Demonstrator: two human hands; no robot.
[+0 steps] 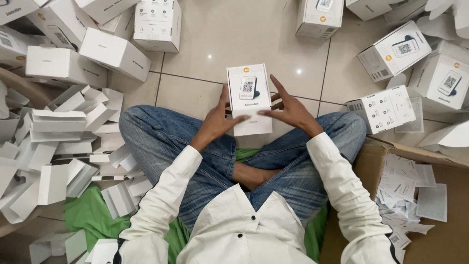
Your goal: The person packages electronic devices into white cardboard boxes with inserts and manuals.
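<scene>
Sitting cross-legged on the tiled floor (229,44), holding a small white box (249,98) upright just ahead of the knees, between both hands. Left hand (217,120) gripping the box's left edge, thumb lying across the lower front; right hand (288,110) pressing against the right edge, fingers (278,87) spread and only partly curled, thumb reaching onto the front face. Box lying directly between the palms, long axis running away from the body, both hands about equally close. Showing on its front a picture of a small device with a square code pattern and a round orange mark near the top corner. Lying to the left, a heap of flat unfolded cartons (63,146); standing around the floor, matching closed boxes (395,51); resting at the right, a brown cardboard box (435,210) holding paper leaflets (410,190).
</scene>
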